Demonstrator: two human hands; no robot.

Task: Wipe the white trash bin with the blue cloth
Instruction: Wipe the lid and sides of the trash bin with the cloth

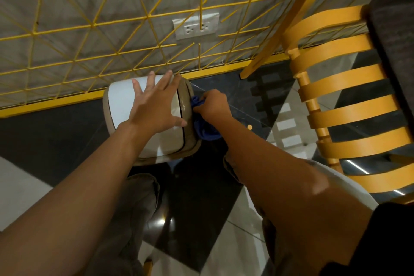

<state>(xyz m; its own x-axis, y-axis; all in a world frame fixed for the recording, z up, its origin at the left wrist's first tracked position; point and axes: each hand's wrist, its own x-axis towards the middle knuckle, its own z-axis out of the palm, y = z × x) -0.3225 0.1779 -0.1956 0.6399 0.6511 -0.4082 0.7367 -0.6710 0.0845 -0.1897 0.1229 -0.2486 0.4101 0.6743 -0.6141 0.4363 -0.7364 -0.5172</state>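
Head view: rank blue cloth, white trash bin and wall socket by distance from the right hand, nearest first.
1. blue cloth: gripped in the right hand.
2. white trash bin: directly left, with the cloth against its side.
3. wall socket: farthest, up beyond the bin.

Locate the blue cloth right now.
Head view, just right of centre: the blue cloth is bunched in the right hand, held against the right side of the white trash bin, while the left hand rests on top.

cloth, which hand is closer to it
Right. The right hand grips the cloth at the bin's side; the left hand rests flat on its lid.
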